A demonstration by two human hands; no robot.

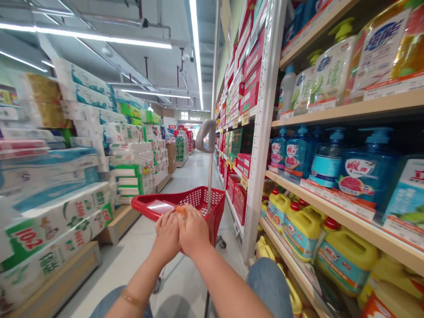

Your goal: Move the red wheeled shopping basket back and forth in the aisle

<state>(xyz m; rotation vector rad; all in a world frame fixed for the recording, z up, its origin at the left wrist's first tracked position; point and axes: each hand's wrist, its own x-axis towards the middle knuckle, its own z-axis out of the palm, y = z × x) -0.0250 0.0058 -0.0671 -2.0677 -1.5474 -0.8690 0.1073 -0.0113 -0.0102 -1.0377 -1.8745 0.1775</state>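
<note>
A red plastic shopping cart [185, 196] with a perforated basket stands straight ahead of me in the aisle. My left hand [168, 233] and my right hand [194, 230] lie side by side at its near end, touching each other, with fingers curled over the rim. A small orange thing [181, 211] shows between them; its kind is unclear. Left of it, a clear plate [160, 206] sits on the cart's rim. A thin metal pole [210, 176] with a grey loop-shaped grip [206, 138] rises at the cart's right side. My palms are hidden.
Shelves on the right hold blue pump bottles [294, 152], yellow jugs [303, 229] and large soap bottles [333, 70]. Stacked paper packs [66, 221] line the left on low wooden platforms [79, 278]. Red boxes [250, 88] fill shelving farther along; a tiled floor [195, 165] runs between.
</note>
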